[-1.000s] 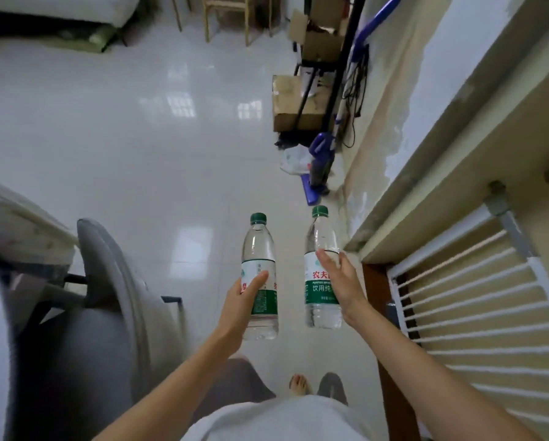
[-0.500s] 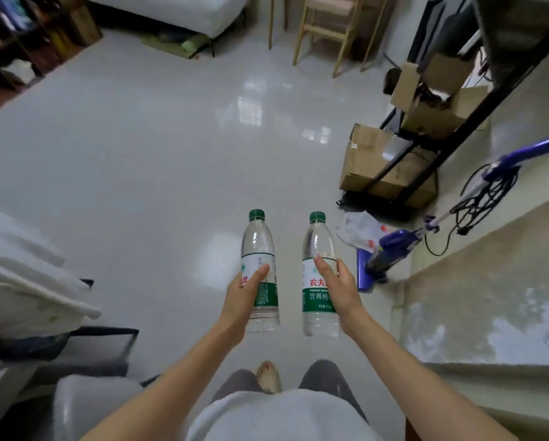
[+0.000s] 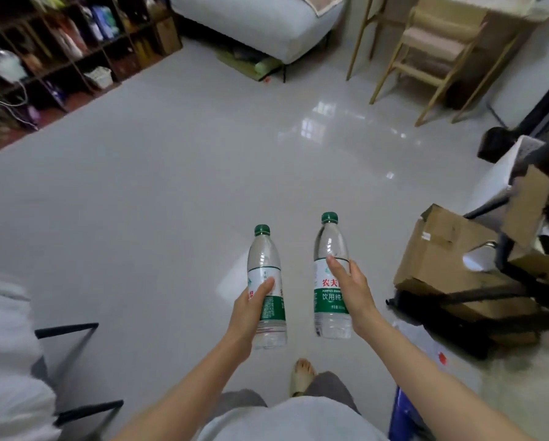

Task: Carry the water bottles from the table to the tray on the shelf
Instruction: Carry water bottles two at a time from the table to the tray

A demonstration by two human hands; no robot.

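Since the earlier frame the view has swung left: a far-left shelf (image 3: 60, 49) is now seen, and boxes (image 3: 451, 268) lie nearer right. Two upright bottles are held apart over the floor (image 3: 139, 186), left bottle (image 3: 266, 281) gripped by the left hand (image 3: 250, 310), right bottle (image 3: 330, 275) by the right hand (image 3: 352, 291), fingers curled round each.

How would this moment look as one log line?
left hand: holds bottle | right hand: holds second bottle | over floor
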